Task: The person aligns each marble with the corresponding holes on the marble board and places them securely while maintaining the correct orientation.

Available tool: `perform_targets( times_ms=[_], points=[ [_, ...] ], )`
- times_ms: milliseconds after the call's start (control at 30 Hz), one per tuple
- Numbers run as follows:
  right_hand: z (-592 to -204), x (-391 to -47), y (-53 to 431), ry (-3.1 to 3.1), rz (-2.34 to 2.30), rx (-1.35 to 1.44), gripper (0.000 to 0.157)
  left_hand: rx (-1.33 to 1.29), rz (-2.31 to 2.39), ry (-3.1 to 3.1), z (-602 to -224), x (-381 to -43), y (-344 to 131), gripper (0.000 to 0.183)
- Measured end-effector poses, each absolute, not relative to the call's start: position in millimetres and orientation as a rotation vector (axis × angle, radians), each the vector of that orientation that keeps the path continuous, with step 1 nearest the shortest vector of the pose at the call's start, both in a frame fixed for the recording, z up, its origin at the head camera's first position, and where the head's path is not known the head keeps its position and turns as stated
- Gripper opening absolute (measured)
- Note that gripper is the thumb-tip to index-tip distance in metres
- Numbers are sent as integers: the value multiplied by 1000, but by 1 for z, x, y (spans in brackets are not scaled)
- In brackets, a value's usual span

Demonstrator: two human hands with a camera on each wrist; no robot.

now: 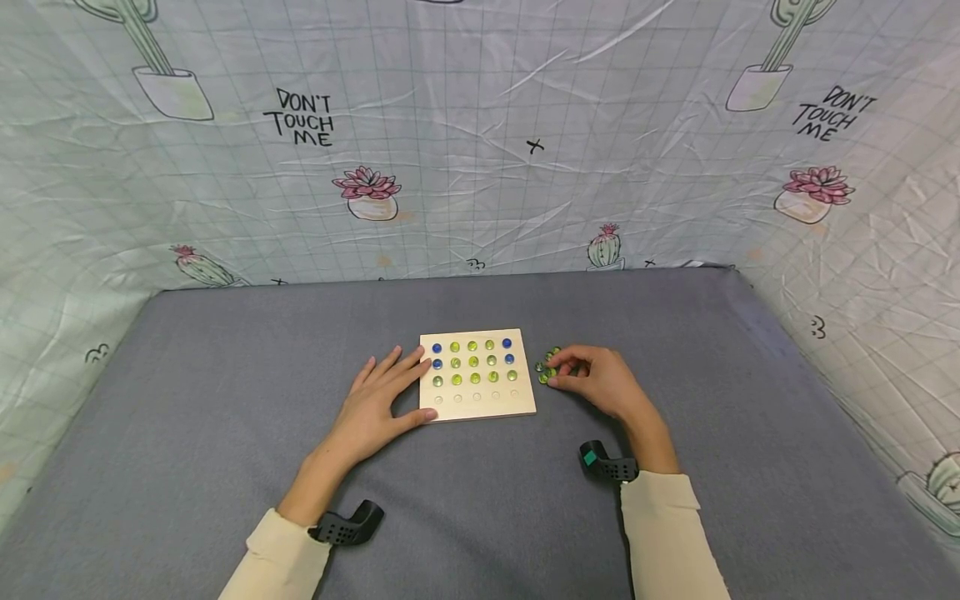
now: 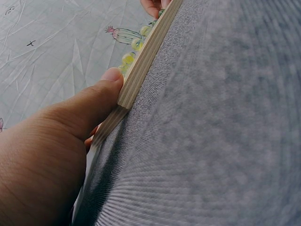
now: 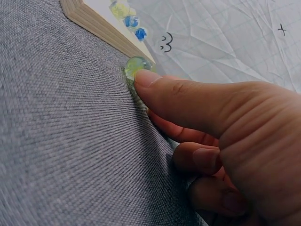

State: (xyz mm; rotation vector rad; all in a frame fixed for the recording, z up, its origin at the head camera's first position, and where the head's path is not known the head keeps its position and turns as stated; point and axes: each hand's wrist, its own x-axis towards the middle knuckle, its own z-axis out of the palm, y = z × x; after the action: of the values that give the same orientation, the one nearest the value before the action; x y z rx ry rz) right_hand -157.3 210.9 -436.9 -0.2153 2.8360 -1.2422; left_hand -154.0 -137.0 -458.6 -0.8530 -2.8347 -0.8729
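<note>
A pale wooden board (image 1: 487, 409) lies flat, with green-yellow marbles (image 1: 473, 361) and several blue marbles (image 1: 507, 343) sitting in its three upper rows. Its front row shows bare round hollows. My left hand (image 1: 375, 412) rests spread at the board's left side, fingertips over the edge and thumb on the front left corner. Just right of the board, a small cluster of loose green marbles (image 1: 539, 367) lies on the cloth. Over that cluster, my right hand (image 1: 603, 383) pinches a green marble (image 3: 134, 67) between thumb and index finger, its other fingers curled.
Grey cloth (image 1: 480, 517) covers the table. A printed sheet (image 1: 480, 167) with cactus drawings hangs behind it and along both sides. A black wrist band with a camera mount (image 1: 348, 527) sits on the left wrist, another (image 1: 607, 463) on the right.
</note>
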Motion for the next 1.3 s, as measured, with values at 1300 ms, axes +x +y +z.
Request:
perform_targets(
  times_ms=[1300],
  points=[
    [-425,-155,202,2893,-1276,-235,16,-853,-874,-2832,-460,-153,-137,75]
  ],
)
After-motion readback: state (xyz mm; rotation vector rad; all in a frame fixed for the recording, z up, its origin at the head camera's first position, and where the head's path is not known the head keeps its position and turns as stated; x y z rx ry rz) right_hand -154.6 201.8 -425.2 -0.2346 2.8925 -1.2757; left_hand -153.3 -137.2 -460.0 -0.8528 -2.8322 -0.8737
